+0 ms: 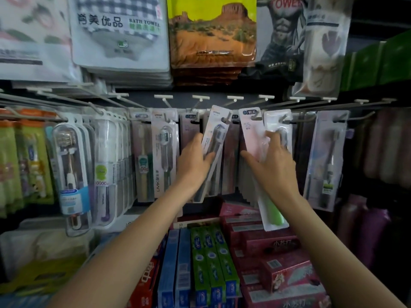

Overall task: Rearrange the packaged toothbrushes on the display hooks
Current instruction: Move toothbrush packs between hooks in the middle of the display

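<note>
the person is standing close to a wall of wire hooks [255, 117], both bare arms reaching up into the row of carded toothbrushes. the left hand [195, 162] is gripping a slim white pack [214, 141], its grip curling round the glossy card with the thumb lying across the front and the fingers tucked behind; the pack is leaning to the right, its top printed "spring" sitting up by a hook, a clear blister over a dark-bristled brush head catching the light. whether its hole is on the wire i cannot tell. the right hand [272, 161] is holding a pale pink pack [250, 134], the thumb reaching left under the card and the fingers curling over its right edge onto the next white pack [278, 121], which is hanging from its own hook. the pink pack is tilting the other way, its top up at a hook and its foot swinging low to the right, where a smooth green handle [275, 215] is showing through the plastic.

to the left, tall rounded clear cases [69, 165] are hanging in thick rows, hard and shiny. above, flat soft towel bags [120, 34] are stacked on their pegs, one with a checked pattern, one with a desert print [211, 34]. below the hands, long cardboard toothpaste boxes are lying in ranks on the shelf: blue [175, 267], green [213, 263], and red [271, 247].
</note>
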